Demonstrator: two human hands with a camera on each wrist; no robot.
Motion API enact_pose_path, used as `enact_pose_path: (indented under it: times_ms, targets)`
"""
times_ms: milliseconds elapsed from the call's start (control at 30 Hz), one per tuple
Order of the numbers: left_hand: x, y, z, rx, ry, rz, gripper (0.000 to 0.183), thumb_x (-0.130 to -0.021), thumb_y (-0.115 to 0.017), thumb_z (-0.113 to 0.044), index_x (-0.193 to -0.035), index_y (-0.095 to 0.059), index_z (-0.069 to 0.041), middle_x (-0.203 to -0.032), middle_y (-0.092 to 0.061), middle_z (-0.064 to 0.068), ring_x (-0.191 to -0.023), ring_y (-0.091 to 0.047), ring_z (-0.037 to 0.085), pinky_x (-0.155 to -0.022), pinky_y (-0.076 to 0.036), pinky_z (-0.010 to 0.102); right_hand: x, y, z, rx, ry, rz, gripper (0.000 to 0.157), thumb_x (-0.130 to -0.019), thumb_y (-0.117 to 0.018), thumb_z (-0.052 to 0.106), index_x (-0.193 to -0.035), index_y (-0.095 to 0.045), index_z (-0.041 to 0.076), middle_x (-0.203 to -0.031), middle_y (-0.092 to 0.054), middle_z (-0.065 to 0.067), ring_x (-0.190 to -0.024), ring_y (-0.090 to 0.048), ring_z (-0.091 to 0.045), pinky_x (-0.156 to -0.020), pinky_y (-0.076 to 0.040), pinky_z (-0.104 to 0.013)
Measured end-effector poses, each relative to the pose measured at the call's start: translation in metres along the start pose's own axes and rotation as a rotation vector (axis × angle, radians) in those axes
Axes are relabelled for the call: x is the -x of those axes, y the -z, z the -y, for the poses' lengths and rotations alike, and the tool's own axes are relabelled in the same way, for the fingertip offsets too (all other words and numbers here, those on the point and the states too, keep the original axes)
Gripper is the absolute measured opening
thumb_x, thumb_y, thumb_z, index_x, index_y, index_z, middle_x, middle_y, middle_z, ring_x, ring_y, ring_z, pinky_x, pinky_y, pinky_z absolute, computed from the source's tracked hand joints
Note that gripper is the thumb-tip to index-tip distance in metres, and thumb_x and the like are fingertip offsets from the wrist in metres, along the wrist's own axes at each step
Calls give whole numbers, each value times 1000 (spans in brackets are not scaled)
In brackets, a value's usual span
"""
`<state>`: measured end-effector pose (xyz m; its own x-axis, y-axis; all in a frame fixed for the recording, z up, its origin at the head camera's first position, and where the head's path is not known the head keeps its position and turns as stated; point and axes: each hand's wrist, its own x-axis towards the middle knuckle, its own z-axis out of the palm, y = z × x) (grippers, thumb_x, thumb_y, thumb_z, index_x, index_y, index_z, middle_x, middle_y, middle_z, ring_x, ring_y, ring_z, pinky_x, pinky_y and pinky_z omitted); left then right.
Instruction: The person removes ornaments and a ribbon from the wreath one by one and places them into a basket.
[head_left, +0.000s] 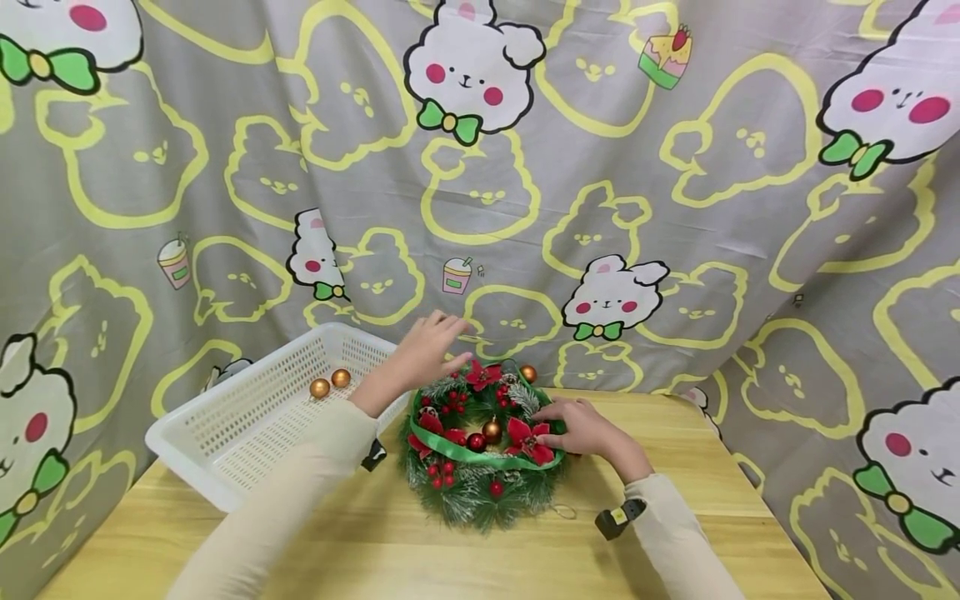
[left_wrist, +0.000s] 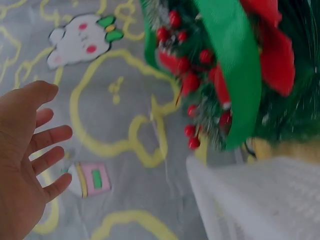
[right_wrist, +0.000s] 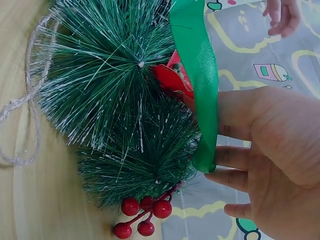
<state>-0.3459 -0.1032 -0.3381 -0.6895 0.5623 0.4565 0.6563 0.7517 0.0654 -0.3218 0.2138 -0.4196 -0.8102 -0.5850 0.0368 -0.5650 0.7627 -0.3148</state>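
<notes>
A green frosted wreath with red poinsettias, berries and a loose green ribbon lies on the table. My right hand is at its right side, fingers reaching the ribbon. In the right wrist view, the right fingers extend to the ribbon, which hides their tips. My left hand hangs in the air over the wreath's back left, holding nothing; the left wrist view shows its fingers spread. A copper bauble and a dark red bauble sit in the wreath's centre.
A white plastic basket with two copper baubles stands left of the wreath, under my left forearm. Another copper bauble is at the wreath's back right. A twine loop lies on the wooden table. A patterned curtain hangs behind.
</notes>
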Motion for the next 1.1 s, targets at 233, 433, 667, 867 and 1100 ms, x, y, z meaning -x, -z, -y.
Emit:
enact_pose_path:
  times_ms: [233,433,667,867,1100]
  targets:
    - [-12,-26,-21,14,-31,99,37,-102,-62,-36,-133,-59,-15,-129,-65,3,-119,-52,27,-100,-44,51,2,3,1,-2,-14,-4,38,-96,-71,30,-129,-71,11,-133,-67,-12,-144,-41,-45,-114,-24,-71]
    - [-21,-48,-32,-15,-70,131,34,-102,-62,-35,-130,-62,-15,-127,-67,5,-115,-54,26,-103,-45,49,2,3,1,5,-14,-7,36,-96,-72,30,-127,-72,12,-131,-69,-11,-144,-42,-45,-113,-25,-72]
    - [-32,-70,-38,-39,-108,136,27,-100,-67,-30,-121,-65,-13,-115,-68,4,-108,-54,28,-96,-45,48,2,2,0,16,-12,-14,36,-96,-72,30,-128,-72,12,-132,-69,-10,-144,-41,-44,-113,-25,-72]
    - [-42,-85,-37,-54,-90,197,28,-100,-66,-30,-123,-66,-12,-119,-69,4,-107,-53,28,-105,-42,52,2,2,1,9,-15,-12,37,-96,-72,29,-128,-71,11,-133,-68,-11,-145,-41,-44,-114,-23,-73]
    - [-41,-100,-34,-54,-71,214,24,-97,-71,-27,-116,-69,-14,-113,-70,3,-104,-52,27,-106,-43,56,3,0,-1,7,12,-18,37,-96,-71,29,-129,-71,10,-132,-68,-11,-143,-42,-45,-112,-24,-75]
